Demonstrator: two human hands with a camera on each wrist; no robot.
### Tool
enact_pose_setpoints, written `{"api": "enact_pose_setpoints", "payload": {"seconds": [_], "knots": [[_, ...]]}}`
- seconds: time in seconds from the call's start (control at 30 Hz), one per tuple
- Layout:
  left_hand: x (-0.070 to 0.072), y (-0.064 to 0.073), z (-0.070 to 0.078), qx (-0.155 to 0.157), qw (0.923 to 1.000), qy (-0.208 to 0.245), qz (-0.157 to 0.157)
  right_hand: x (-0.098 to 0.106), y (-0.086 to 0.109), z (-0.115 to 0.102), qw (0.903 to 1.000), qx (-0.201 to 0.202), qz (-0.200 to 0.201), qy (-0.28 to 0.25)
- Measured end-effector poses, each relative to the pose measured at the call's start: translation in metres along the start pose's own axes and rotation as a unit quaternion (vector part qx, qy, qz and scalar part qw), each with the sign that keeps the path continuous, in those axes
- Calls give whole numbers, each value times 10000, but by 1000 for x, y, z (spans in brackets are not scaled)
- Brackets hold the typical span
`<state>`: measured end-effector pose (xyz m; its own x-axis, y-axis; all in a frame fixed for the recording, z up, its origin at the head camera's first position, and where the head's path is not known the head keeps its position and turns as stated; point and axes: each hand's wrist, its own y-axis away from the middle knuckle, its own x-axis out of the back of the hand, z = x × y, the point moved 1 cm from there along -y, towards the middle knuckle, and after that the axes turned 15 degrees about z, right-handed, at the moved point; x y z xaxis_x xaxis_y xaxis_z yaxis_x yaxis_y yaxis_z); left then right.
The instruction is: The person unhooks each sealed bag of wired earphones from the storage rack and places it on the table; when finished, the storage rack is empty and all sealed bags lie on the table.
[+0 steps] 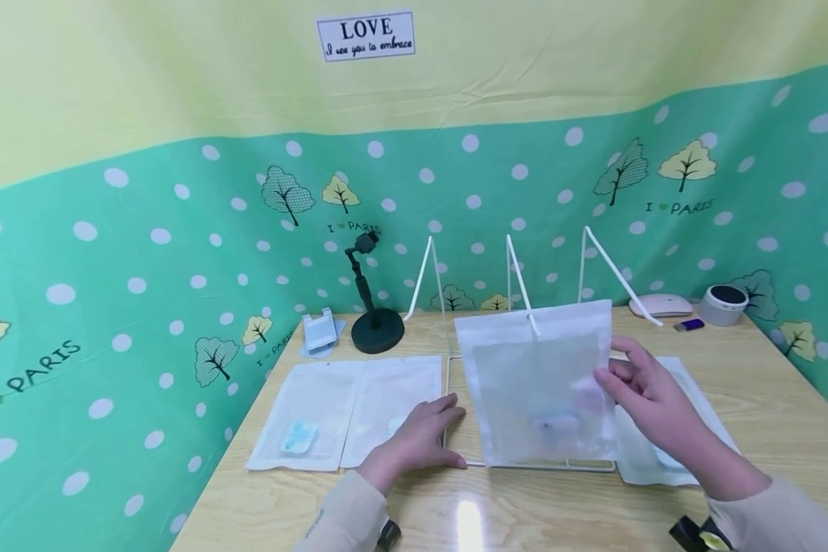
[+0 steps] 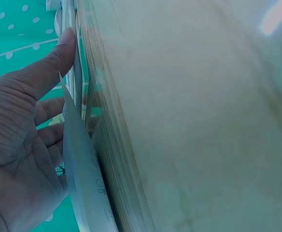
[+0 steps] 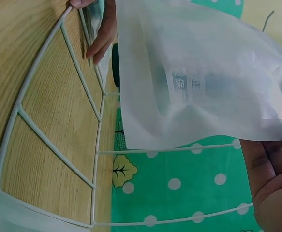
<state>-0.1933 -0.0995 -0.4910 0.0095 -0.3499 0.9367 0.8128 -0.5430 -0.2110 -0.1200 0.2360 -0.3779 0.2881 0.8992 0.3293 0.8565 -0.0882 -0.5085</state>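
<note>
A white wire rack (image 1: 419,276) with three slanting prongs stands on the wooden table. From its middle prong hangs a translucent white pouch (image 1: 538,376), with a small pale object showing low inside. My right hand (image 1: 652,399) pinches the pouch's right edge between thumb and fingers; in the right wrist view dark printed characters show through the pouch (image 3: 150,101). Beside the rack's front left corner, my left hand (image 1: 424,435) rests with its fingers spread at the base wire. The left wrist view shows its thumb (image 2: 66,50) extended near the wire.
Two similar flat pouches (image 1: 320,399) lie left of the rack, the nearer one partly under my left hand. Another pouch (image 1: 714,425) lies to the right. Behind are a black stand (image 1: 378,331), pale blue item (image 1: 320,331), white mouse (image 1: 662,305), purple stick (image 1: 690,325) and white cylinder (image 1: 723,308).
</note>
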Motion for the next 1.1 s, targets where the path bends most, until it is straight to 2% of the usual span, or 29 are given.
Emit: {"api": "enact_pose_setpoints", "payload": {"seconds": [0.17,0.43,0.73,0.9,1.0,1.1], "knots": [[-1,1,0,49,10000,34,-21,2,10,-5,9993,207,64,-319],[2,2,1,125,9999,1,-5,9,19,-18,9992,183,313,-154],[4,5,1,141,9999,-33,83,17,31,-25,9994,107,342,-3],[7,6,1,161,9998,10,83,25,39,-29,9979,275,474,-336],[8,5,2,133,9998,4,117,33,44,-33,9957,242,768,-458],[9,3,1,97,9998,-44,158,46,46,-35,9862,190,1080,-1242]]}}
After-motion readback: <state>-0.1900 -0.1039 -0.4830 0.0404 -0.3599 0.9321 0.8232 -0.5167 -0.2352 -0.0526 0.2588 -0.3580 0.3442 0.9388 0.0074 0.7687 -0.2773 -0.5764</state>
